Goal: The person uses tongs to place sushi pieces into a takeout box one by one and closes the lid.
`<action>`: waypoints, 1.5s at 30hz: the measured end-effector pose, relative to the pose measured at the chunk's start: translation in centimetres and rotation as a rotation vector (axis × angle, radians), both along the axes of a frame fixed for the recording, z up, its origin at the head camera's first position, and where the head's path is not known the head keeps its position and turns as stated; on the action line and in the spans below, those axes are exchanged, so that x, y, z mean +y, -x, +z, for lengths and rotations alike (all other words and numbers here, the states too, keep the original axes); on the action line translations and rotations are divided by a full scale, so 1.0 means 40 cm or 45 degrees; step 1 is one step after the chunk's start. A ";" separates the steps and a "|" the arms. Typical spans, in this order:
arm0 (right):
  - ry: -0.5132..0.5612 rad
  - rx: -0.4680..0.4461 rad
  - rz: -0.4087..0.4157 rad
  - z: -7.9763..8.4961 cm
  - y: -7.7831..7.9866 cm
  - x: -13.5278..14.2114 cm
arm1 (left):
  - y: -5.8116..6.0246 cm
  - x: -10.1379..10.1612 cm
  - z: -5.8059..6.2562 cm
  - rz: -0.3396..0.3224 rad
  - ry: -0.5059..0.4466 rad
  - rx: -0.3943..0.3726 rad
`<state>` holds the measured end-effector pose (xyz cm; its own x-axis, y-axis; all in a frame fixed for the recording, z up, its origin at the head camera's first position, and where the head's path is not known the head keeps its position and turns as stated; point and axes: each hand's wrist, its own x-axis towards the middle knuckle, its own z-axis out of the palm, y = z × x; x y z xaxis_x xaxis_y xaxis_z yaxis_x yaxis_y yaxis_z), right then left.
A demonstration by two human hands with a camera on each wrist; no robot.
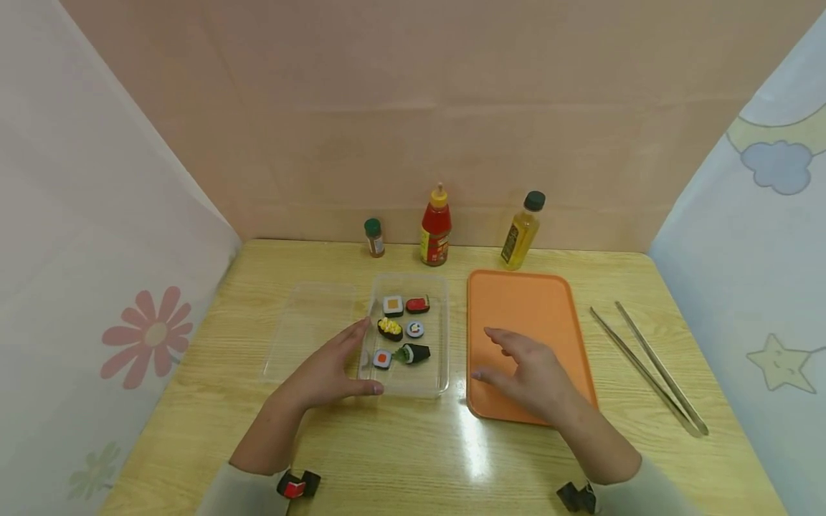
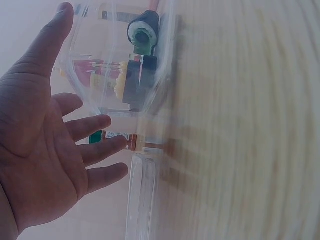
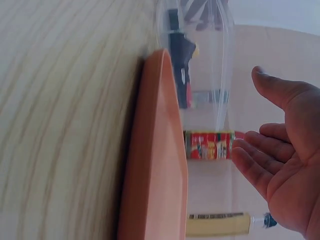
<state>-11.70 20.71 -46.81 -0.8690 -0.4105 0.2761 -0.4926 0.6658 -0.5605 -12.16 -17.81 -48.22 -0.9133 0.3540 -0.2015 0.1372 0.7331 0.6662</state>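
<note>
A clear plastic container (image 1: 440, 380) holds several sushi pieces, among them a hand roll (image 1: 416, 352) and a yellow-topped piece (image 1: 390, 329). At its left side is my left hand (image 1: 332, 369), thumb and fingers spread; whether it touches the wall I cannot tell. In the left wrist view the palm faces the container with nothing in it. My right hand (image 1: 532, 373) hovers over the orange tray (image 1: 535, 301), fingers loosely bent and holding nothing. The right wrist view shows that hand above the tray's rim (image 3: 155, 125), its palm bare.
A clear lid (image 1: 310, 322) lies left of the container. Along the back stand a green-capped spice jar (image 1: 374, 239), a red sauce bottle (image 1: 436, 233) and an oil bottle (image 1: 520, 235). Long metal tongs (image 1: 652, 369) lie right of the tray.
</note>
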 end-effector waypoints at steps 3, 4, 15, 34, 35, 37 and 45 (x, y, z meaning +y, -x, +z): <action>0.016 0.028 0.032 0.000 -0.002 -0.021 | -0.001 -0.001 -0.001 -0.005 0.000 0.013; 0.020 0.033 0.040 0.001 -0.002 -0.028 | -0.002 -0.001 -0.002 -0.007 -0.005 0.018; -0.012 0.044 0.069 0.012 -0.003 -0.092 | -0.001 -0.002 -0.014 -0.022 -0.023 0.068; 0.039 0.082 0.277 0.049 -0.015 -0.246 | -0.018 -0.071 0.018 0.032 0.011 0.116; 0.026 0.049 0.286 0.050 -0.018 -0.257 | -0.020 -0.080 0.019 0.041 0.002 0.114; 0.002 -0.023 0.300 0.051 -0.025 -0.281 | -0.024 -0.098 0.018 0.066 -0.016 0.121; -0.026 -0.151 0.369 0.060 -0.049 -0.374 | -0.039 -0.153 0.018 0.200 -0.045 0.122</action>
